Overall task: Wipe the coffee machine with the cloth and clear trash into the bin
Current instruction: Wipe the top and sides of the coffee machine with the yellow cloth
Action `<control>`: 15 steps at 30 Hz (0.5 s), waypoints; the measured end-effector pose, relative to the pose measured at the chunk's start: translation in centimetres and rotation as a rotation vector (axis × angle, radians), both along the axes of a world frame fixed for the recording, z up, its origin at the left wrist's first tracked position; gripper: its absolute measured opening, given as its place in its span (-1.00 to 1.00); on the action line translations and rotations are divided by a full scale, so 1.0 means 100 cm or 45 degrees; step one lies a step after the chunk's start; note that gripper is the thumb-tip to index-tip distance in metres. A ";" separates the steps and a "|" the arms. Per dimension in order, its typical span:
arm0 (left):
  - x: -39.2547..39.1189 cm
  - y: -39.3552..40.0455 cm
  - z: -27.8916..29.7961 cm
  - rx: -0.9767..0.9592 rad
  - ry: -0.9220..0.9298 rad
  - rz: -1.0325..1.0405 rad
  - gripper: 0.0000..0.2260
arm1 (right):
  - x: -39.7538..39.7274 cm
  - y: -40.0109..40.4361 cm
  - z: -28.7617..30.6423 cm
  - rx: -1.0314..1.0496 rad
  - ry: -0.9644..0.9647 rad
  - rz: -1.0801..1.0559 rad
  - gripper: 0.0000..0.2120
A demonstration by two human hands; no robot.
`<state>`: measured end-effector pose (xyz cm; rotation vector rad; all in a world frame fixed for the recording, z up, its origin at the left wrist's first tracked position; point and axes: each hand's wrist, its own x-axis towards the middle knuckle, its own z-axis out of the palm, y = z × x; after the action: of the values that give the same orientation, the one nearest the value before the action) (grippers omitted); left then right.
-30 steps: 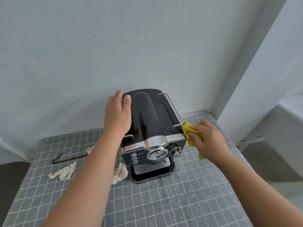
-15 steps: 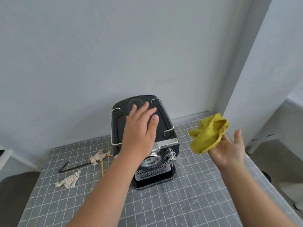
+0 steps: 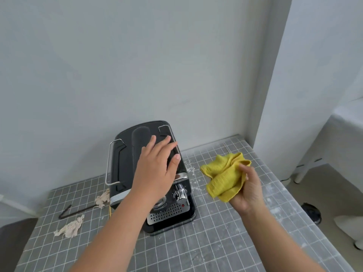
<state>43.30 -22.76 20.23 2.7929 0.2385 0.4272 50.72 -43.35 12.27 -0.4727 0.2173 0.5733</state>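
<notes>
At lower left of the tabletop (image 3: 216,242), crumpled paper scraps (image 3: 69,227) are seen; being light and soft, they can be pinched anywhere. At centre, the coffee machine (image 3: 137,173) is steadied by the left hand (image 3: 157,169), spread flat on top. At right, the limp cloth (image 3: 225,175) is bunched in the right hand (image 3: 248,191), clear of the machine.

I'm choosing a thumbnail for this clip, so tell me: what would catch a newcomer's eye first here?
The bright yellow cloth, bunched in the right hand and held in the air right of the machine, stands out most. Next comes the black coffee machine in the middle of the gridded table, with the left hand flat on its top. Crumpled paper scraps lie to its left.
</notes>
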 end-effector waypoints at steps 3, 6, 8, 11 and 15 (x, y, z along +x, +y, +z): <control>0.000 -0.001 0.001 0.012 -0.012 0.036 -0.52 | 0.009 -0.008 -0.008 0.269 0.002 -0.031 -0.48; 0.000 -0.002 0.001 0.028 -0.022 0.065 -0.54 | 0.013 -0.010 -0.018 0.399 0.031 -0.052 -0.40; -0.001 -0.003 0.001 0.051 -0.001 0.072 -0.56 | 0.014 -0.006 -0.023 0.354 0.026 -0.065 -0.28; 0.002 -0.004 0.000 0.109 0.057 0.077 -0.56 | 0.015 0.010 -0.019 0.141 -0.040 0.046 -0.38; 0.003 -0.002 -0.003 0.185 0.126 0.074 -0.48 | 0.000 0.039 0.000 -0.538 -0.303 0.247 -0.42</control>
<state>43.61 -23.01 19.93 2.9595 0.3240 0.3319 50.77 -39.41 12.27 -0.9735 0.0633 0.6565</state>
